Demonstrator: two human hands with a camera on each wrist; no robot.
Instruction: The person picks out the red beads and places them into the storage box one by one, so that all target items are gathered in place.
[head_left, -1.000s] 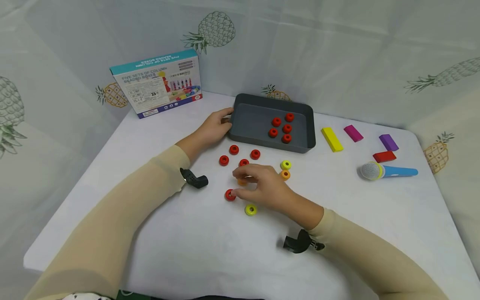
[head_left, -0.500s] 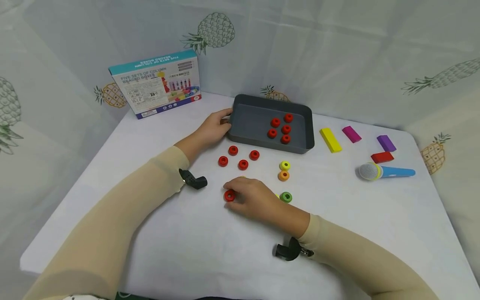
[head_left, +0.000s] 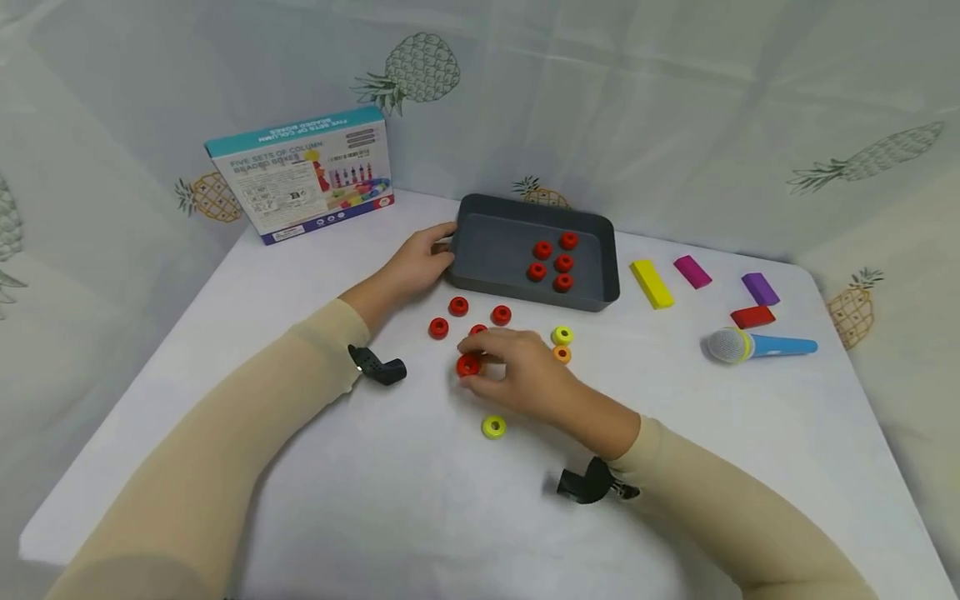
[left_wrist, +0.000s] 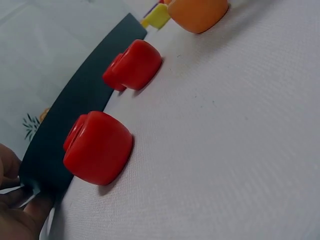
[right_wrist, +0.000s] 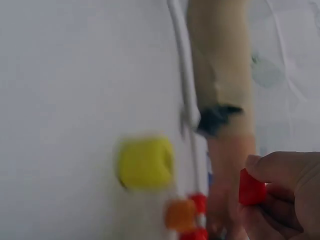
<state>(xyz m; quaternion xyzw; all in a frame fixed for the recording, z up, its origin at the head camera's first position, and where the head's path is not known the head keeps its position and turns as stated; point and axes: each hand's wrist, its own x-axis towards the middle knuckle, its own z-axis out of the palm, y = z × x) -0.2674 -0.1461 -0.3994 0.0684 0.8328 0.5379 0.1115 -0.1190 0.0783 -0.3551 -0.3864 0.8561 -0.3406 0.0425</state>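
Right now the right hand [head_left: 517,375] pinches a red bead [head_left: 468,365] at mid-frame, above the bench [head_left: 420,500]; the grey tray [head_left: 592,293] lies up-frame from it, its left rim gripped by the left hand [head_left: 416,262].

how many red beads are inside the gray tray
5. All sit in the tray, toward its right half: two at the back, one in the middle, two nearer the front. None seems hidden. More red beads lie outside on the table.
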